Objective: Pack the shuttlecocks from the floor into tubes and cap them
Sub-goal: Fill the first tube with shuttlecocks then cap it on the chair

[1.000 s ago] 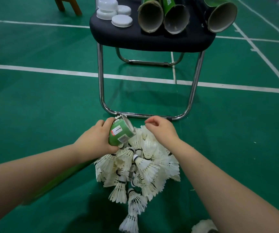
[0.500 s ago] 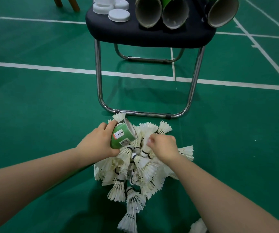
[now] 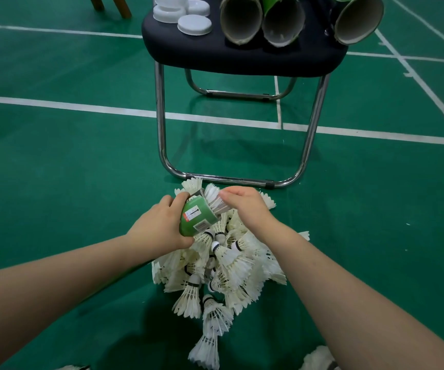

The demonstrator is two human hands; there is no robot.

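A heap of white feather shuttlecocks (image 3: 228,265) lies on the green court floor in front of me. My left hand (image 3: 159,225) grips a green tube (image 3: 196,217) near its open end, tilted up and to the right. My right hand (image 3: 247,206) pinches one shuttlecock (image 3: 214,200) whose feathers stick out of the tube's mouth. The rest of the tube runs back under my left forearm and is hidden.
A black-seated metal chair (image 3: 242,57) stands just beyond the heap, its floor bar close to my hands. On the seat lie three empty tubes (image 3: 242,21) with open ends facing me and several white caps (image 3: 194,24). Stray shuttlecocks (image 3: 319,359) lie near the bottom edge.
My right hand picked a shuttlecock from the heap and brought it up to the tube's mouth, where it now sits partly inside. My left hand kept its grip on the tube.
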